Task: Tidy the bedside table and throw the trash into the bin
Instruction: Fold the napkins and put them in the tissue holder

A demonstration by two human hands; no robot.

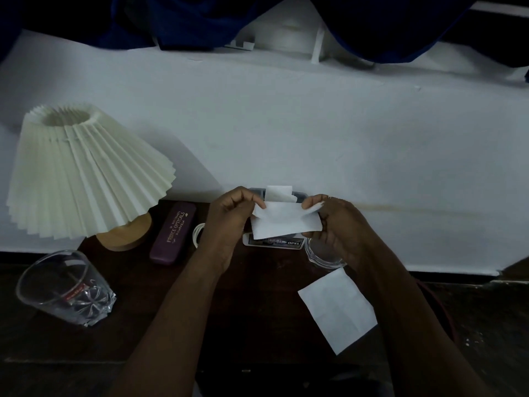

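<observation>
Both hands hold one white tissue (283, 222) above the dark bedside table (229, 305). My left hand (229, 216) pinches its upper left corner. My right hand (335, 222) pinches its right edge. Behind it a tissue box (274, 243) with printed lettering stands against the bed, another tissue (279, 193) sticking up from its top. A second flat white tissue (337, 309) lies on the table below my right forearm.
A pleated cream lamp (83, 170) on a wooden base stands at the left. A purple spectacle case (173, 233) lies beside it. A clear glass tumbler (63, 287) sits front left, a glass dish (320, 256) under my right hand. The white bed sheet (315, 124) fills the background.
</observation>
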